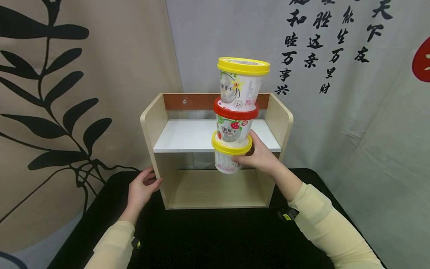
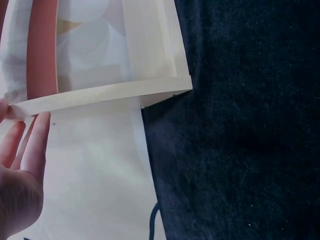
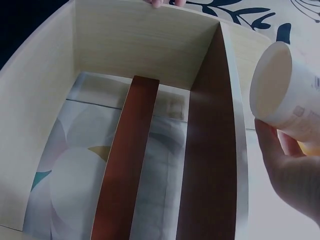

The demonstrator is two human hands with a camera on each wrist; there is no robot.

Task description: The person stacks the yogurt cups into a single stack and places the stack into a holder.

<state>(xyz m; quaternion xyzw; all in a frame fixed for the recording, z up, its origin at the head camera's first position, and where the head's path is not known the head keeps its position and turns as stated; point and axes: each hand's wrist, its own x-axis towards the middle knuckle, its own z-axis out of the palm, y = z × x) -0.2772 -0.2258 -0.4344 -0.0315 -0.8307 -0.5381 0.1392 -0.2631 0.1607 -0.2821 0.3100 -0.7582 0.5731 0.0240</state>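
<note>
Three lidded food tubs stand in a slightly leaning stack in the head view. The top tub (image 1: 240,87) has a yellow lid, the middle tub (image 1: 231,129) a red lid with strawberry print, and the bottom tub (image 1: 223,160) a yellow lid. My right hand (image 1: 258,155) grips the bottom tub from the right, in front of a small two-tier wooden shelf (image 1: 216,188). In the right wrist view a tub's pale underside (image 3: 272,80) shows. My left hand (image 1: 142,188) holds the shelf's left side panel, thumb at its front edge and fingers on its outer face.
The shelf has a white middle board (image 1: 184,134) and a brown back strip (image 1: 191,101). It stands on a black cloth-covered table (image 1: 215,239). Behind hang curtains, one with a dark leaf print (image 1: 64,123), the other with black characters.
</note>
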